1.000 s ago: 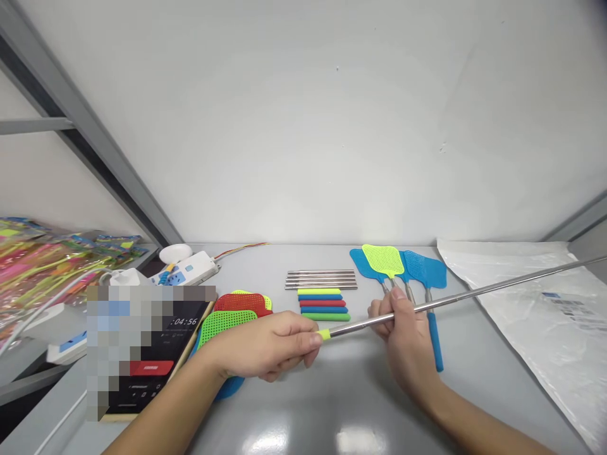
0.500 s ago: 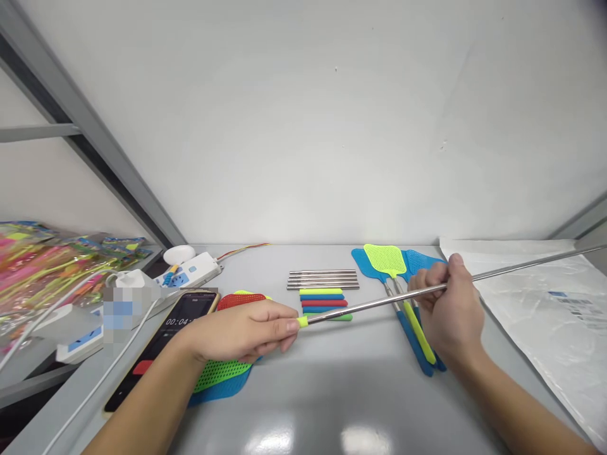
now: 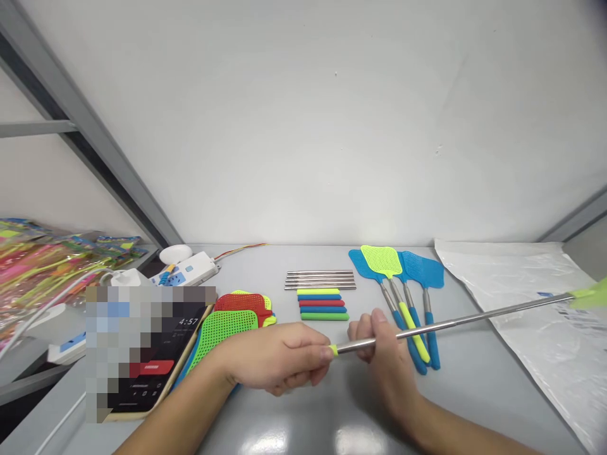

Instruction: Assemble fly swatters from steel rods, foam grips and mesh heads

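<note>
A telescopic fly swatter with a long metal rod point(image 3: 455, 322) stretches across in front of me. My left hand point(image 3: 284, 357) is closed round its yellow-green handle, of which only the tip shows. Close to it, my right hand point(image 3: 386, 357) has its fingers wrapped round the rod. The swatter's yellow-green head point(image 3: 592, 296) reaches the right edge, blurred. Beyond my right hand lie several short swatters, one with a yellow-green head point(image 3: 380, 260) and others with blue heads point(image 3: 424, 270). Near my left hand sits a stack of loose swatter heads, a green one point(image 3: 232, 328) and a red one point(image 3: 241, 304) among them.
Several metal rods point(image 3: 320, 280) lie in a row by the wall, with coloured handles point(image 3: 322, 309) before them. At left are a phone point(image 3: 161, 366), a power strip point(image 3: 192, 268) and bagged goods point(image 3: 42, 259). A white plastic bag point(image 3: 512, 278) lies at right.
My right hand has slid left along the rod towards my left hand. My left hand has shifted right and down with the swatter, whose head has come into view at the right.
</note>
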{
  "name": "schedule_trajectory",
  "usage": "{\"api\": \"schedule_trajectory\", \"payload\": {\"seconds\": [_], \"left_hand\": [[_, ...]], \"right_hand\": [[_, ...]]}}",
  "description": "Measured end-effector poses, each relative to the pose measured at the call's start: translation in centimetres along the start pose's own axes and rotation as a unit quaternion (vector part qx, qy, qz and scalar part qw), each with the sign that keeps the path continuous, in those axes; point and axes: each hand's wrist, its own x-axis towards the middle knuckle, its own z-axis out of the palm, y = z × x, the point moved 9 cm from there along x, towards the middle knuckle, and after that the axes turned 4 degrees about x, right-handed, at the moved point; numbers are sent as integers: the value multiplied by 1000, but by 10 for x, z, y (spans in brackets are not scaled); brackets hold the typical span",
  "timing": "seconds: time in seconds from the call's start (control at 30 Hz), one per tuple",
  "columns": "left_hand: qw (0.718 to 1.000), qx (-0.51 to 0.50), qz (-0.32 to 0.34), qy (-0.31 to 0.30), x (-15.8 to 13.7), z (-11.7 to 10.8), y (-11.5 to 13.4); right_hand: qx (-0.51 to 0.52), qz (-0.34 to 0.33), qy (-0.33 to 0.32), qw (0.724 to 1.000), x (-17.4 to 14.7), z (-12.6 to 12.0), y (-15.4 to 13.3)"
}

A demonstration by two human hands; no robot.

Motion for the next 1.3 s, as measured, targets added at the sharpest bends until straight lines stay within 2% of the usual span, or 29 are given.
{"api": "schedule_trajectory", "payload": {"seconds": [0.07, 0.17, 0.27, 0.4, 0.47, 0.53, 0.63, 0.73, 0.8, 0.87, 0.97, 1.07, 1.23, 1.3], "left_hand": [[1000, -9, -3, 10, 2, 1, 2], [999, -30, -4, 30, -3, -5, 2], [998, -28, -3, 51, -13, -18, -2], [997, -28, -2, 70, -23, -32, -8], [997, -27, -2, 73, -22, -32, -9], [997, -24, -4, 69, -17, -27, -6], [999, -14, -18, 36, -7, -10, -2], [1000, -9, -20, 22, -1, 0, 3], [999, -23, -5, 38, -2, -4, 4], [998, -38, 3, 52, -5, -10, 3], [996, -49, -6, 72, -12, -22, -5], [995, -49, -11, 85, -16, -31, -11], [992, -43, -12, 121, -22, -47, -16], [989, -30, -10, 142, -26, -54, -14]], "right_hand": [[-52, 17, -29, 998, 1, 2, 3], [-91, -21, -35, 995, 15, -8, -15], [4, -92, 23, 996, 35, -35, -52], [68, -130, 112, 983, 51, -63, -82], [67, -124, 132, 981, 48, -62, -79], [53, -106, 122, 985, 38, -50, -65], [-8, -57, 43, 997, 20, -18, -33], [-43, -35, -19, 998, 10, -3, -14], [-78, -22, -43, 996, 16, -5, -13], [-70, -17, -52, 996, 27, -13, -21], [9, -52, -8, 999, 44, -32, -42], [31, -76, 27, 996, 49, -40, -51], [38, 24, -29, 999, 43, -25, -30], [30, 2, 3, 1000, 43, -32, -34]]}}
